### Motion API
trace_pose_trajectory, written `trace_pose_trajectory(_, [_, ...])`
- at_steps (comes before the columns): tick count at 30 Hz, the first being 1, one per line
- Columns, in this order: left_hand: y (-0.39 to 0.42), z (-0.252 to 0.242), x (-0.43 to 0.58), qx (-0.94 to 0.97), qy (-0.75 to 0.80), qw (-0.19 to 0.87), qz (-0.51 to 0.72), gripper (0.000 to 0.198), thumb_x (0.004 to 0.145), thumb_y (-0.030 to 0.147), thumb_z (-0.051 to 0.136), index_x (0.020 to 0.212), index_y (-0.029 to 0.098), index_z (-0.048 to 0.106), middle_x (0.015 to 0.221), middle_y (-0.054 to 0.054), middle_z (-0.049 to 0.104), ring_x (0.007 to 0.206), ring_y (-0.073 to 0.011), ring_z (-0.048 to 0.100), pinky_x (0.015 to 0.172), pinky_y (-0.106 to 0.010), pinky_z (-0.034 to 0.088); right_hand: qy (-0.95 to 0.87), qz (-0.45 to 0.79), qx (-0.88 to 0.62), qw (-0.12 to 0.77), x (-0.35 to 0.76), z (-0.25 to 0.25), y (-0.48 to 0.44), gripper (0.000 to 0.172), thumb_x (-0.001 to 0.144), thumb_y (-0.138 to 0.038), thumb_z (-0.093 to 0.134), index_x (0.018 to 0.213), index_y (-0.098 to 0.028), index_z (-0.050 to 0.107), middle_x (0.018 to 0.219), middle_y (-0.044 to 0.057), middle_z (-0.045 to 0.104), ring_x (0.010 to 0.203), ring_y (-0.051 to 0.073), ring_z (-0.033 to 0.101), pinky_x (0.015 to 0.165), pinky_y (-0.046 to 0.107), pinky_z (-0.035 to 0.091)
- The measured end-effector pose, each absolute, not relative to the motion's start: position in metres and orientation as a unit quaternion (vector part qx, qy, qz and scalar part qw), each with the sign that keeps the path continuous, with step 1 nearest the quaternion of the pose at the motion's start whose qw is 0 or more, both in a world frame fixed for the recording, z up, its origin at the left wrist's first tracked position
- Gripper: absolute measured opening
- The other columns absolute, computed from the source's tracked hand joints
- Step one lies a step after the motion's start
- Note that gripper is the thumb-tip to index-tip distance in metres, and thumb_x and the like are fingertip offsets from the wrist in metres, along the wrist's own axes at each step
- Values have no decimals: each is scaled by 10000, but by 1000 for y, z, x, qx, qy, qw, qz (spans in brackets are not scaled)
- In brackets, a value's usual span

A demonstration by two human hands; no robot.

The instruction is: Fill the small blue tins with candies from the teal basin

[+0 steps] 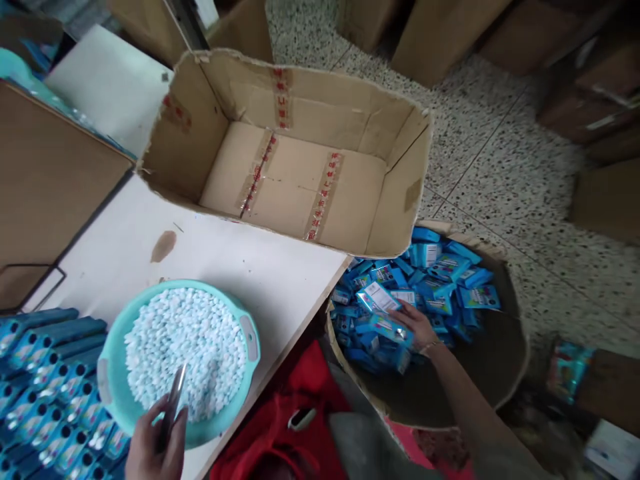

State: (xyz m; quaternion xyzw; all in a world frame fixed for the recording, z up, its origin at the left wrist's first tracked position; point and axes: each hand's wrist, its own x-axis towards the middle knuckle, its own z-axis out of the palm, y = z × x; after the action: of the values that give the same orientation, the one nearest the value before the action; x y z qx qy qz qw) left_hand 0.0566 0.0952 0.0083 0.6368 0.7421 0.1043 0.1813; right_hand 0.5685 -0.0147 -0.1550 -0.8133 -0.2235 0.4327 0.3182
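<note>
My left hand [159,437] is closed around a narrow, shiny metal tool [173,403], its tip over small pale pellets [175,340]. These fill a turquoise basin [251,373] on the white table; whether the tool is a scoop or tweezers is unclear. My right hand [417,325] reaches into a round-sided cardboard bin [517,360] partly filled with small blue printed packs [445,267]. Its fingers are closed on a blue pack [390,329] at the top of the heap, slightly blurred. A pack with a white label [377,297] lies beside the fingertips.
A large open cardboard box [295,193] with red-printed tape sits at the table's far edge, overhanging the bin. Rows of upright blue packs [55,407] with dark round openings stand left of the basin. More cartons [440,40] stand on the speckled floor [480,160].
</note>
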Motion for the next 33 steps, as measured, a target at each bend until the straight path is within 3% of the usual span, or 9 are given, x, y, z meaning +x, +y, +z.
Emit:
trace_pose_trajectory(3, [102,2,49,641,727,224,104,530,768,606,564,1061,166,584,880,-80,683,634,-202,647,595,-306,539,-240,454,-770,379,543,-99,-5,500,761,-637,617,1081,-254,651,890,40,737,821,259,718,683,377,603])
trace_pose_trajectory(5, [105,-2,47,653,712,230,120,508,785,589,550,1055,160,579,945,-99,675,730,-224,659,690,-348,553,-262,459,-750,399,514,-80,20,513,776,-595,618,1149,-243,619,964,47,736,849,254,717,720,384,602])
trace_pose_trajectory(10, [110,-10,51,670,684,256,135,482,839,548,492,1099,145,549,985,-125,646,885,-256,646,807,-416,537,-343,413,-738,409,429,-79,113,572,815,-471,564,1283,-147,507,1065,142,684,889,268,683,825,444,564])
trace_pose_trajectory(14, [111,-11,52,671,679,266,131,449,890,487,444,1176,145,493,1015,-119,620,890,-238,638,816,-413,532,-427,345,-740,388,390,-76,164,508,833,-364,512,1284,-129,506,1222,210,579,1125,327,572,987,510,455])
trace_pose_trajectory(21, [97,18,22,680,665,301,73,330,904,370,429,1152,177,527,1088,-115,606,990,-234,602,902,-392,487,-547,294,-703,347,399,-17,171,558,906,-395,455,1406,-154,397,1387,197,474,1303,336,431,1080,511,356])
trace_pose_trajectory(24, [79,39,6,665,679,311,20,282,872,299,482,1128,209,559,1062,-90,613,909,-234,611,829,-372,494,-600,276,-663,353,419,19,158,502,903,-434,490,1344,-193,484,1306,156,538,1232,306,494,1051,465,401])
trace_pose_trajectory(26, [67,45,4,651,689,318,-22,251,831,224,512,1070,227,588,1019,-76,622,863,-236,614,790,-357,486,-582,326,-652,362,430,41,148,480,866,-459,557,1282,-221,547,1182,117,588,1030,267,596,909,409,499])
trace_pose_trajectory(29, [60,33,19,629,705,322,-59,284,789,125,504,1042,225,583,1030,-80,621,839,-230,615,761,-330,475,-471,541,-616,324,430,65,134,499,783,-486,656,1209,-232,600,993,58,625,743,191,616,653,312,528])
trace_pose_trajectory(33, [73,-3,56,614,717,327,-42,309,817,96,468,1102,197,536,1130,-115,601,908,-233,618,800,-331,476,-330,783,-463,254,396,77,119,440,720,-512,687,1049,-223,640,854,31,670,698,196,640,627,301,522])
